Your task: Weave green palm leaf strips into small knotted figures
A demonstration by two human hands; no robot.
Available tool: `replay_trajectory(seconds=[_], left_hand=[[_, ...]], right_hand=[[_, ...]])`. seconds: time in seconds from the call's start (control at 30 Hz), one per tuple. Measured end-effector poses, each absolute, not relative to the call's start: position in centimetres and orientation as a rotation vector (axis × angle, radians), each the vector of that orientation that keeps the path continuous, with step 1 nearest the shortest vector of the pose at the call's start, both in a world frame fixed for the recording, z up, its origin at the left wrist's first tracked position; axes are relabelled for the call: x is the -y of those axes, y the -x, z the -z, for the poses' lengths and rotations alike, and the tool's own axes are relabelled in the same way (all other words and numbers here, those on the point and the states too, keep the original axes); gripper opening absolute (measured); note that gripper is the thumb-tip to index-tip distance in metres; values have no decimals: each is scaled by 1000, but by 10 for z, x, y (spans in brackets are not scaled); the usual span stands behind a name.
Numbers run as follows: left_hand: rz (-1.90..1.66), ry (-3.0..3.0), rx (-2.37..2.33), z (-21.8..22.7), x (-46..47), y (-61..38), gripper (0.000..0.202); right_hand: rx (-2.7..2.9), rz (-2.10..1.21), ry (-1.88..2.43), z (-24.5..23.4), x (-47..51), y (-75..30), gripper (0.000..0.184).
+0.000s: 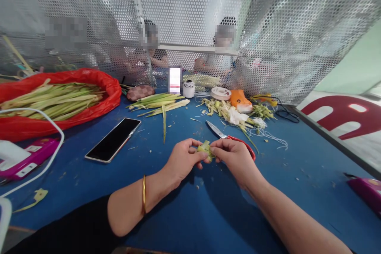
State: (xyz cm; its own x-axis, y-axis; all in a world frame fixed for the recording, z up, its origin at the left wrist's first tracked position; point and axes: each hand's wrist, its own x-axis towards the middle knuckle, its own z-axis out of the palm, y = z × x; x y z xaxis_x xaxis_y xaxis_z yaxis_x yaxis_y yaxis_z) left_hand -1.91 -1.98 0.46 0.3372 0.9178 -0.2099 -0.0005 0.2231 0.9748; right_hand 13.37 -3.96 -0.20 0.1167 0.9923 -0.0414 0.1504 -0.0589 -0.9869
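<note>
Between my two hands is a small folded piece of pale green leaf (204, 149), held just above the blue table. My left hand (187, 156) pinches it from the left with thumb and fingers. On the other side, my right hand (230, 152) closes thumb and forefinger on its right edge. Scissors (216, 129) with red handles lie just behind my right hand, which partly hides them. A single leaf strip (164, 124) lies beyond my left hand, close to a loose bunch of long green leaves (160, 101).
A red plastic bag (114, 95) full of leaves stands at left, near a phone (113, 141) and a purple power strip (32, 158). Leaf scraps (220, 109), white thread (272, 137) and a tape roll (220, 93) lie at the back before a perforated metal screen (190, 12).
</note>
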Motion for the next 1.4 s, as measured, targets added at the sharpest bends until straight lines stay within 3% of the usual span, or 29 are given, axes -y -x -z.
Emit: replay_trajectory(seconds=[0.93,1.13,1.4], left_hand=[[-770,-1225,-988,1,20,18,20],[-773,-1211,-1003,1,19,18,28],[-756,-1181,-967,-3,22,17,20]], right_hand=[[1280,-1069,1407,1,42,-132,12],[1349,-1055,1285,3,41,-135,8],[1303,-1046,1332,0,42,-138,18]])
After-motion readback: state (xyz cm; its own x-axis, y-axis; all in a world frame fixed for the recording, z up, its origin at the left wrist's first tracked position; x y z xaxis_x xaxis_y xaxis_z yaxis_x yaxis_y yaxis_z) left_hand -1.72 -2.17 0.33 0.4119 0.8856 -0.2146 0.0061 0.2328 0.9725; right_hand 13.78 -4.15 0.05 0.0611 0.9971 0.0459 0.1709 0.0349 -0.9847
